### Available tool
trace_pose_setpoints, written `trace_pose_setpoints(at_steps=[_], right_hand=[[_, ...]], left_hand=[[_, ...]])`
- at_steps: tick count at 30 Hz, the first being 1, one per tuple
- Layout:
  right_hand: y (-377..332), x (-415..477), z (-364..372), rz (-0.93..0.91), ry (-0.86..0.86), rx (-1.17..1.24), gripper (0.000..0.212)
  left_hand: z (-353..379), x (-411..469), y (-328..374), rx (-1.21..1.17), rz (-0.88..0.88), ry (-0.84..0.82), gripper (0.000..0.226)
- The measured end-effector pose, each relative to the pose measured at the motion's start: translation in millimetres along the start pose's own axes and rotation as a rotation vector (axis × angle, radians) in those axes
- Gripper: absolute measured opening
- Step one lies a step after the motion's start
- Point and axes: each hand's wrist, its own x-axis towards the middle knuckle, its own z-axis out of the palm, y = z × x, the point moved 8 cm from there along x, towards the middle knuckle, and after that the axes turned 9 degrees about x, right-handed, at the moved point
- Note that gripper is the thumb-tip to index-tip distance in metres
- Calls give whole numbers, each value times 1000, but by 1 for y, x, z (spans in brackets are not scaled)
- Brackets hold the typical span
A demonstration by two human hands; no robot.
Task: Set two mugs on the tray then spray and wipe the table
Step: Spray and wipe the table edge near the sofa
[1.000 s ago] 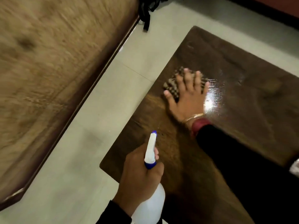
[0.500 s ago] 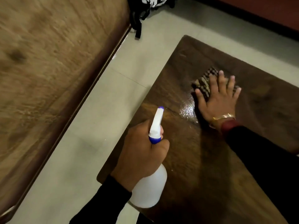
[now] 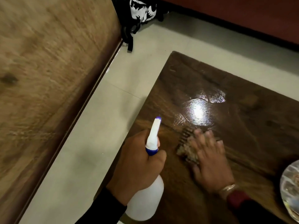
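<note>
Nearest, a white spray bottle [image 3: 145, 199] is gripped round its neck by the left hand [image 3: 137, 165], fingers curled, its blue-tipped nozzle aimed over the counter [image 3: 250, 130]. A checked cloth [image 3: 186, 147] is pressed flat to the counter by the right hand [image 3: 210, 162], fingers spread and straight. A shiny round tray [image 3: 289, 188] is cut by the right edge. Beyond the cloth a wet patch [image 3: 199, 110] is seen glinting. Farther off, a black bag [image 3: 140, 12] is seen on the floor [image 3: 105, 126].

Our black left sleeve [image 3: 105, 206] ends at the left hand [image 3: 137, 160]; behind the right hand [image 3: 210, 160] we wear a gold bangle [image 3: 227, 189], a dark red cuff [image 3: 237, 199] and a black right sleeve [image 3: 255, 215].
</note>
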Motion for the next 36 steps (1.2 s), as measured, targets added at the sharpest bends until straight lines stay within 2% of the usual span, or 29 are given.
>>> trace_pose_setpoints(at_steps=[2,4,6,8,10,13,14,16,18,20,23,25,27,29,31,32,34,36], right_hand=[[56,41,-35,244,105,55,82],[78,98,-64,441,205,125,84],[63,153,-74,497,241,115,85],[13,196,-68,387,223,88,81],[-45,205,-49,200,255,19,71],[-108,144,-16,-52,305,48,50],[-115,112,-2,-108,254,91,53],[-103,56,12,-147,121,64,82],[-52,38,5,-69,79,36,84],[9,53,-22,129,114,64,78],[67,121,-68,405,215,116,77],[66,178,-85,491,262,126,79],[32,223,-81,442,229,69,77],[-19,241,-58,258,236,-14,75],[-68,214,-38,96,266,-86,68],[-81,188,-35,6,289,-46,60],[-79,134,-34,-127,253,40,54],[-34,105,-40,-69,146,28,66]], left_hand=[[-4,8,4,-2,-1,35,21],[-5,17,8,-17,11,39,31],[-6,26,17,-24,44,43,34],[-12,31,26,-27,74,96,22],[-17,37,36,-27,93,125,11],[-15,47,49,5,134,74,11],[-15,49,51,17,140,77,12],[-15,56,52,33,147,86,14],[-10,63,50,29,155,48,15],[-4,69,49,20,167,12,19],[0,66,59,44,237,37,23],[0,66,63,56,258,59,25],[2,68,61,44,237,31,23],[1,70,64,35,211,30,19],[-4,70,71,64,235,98,19],[-7,72,74,83,241,127,22],[-6,77,73,93,227,95,22],[-3,83,70,84,232,37,22]])
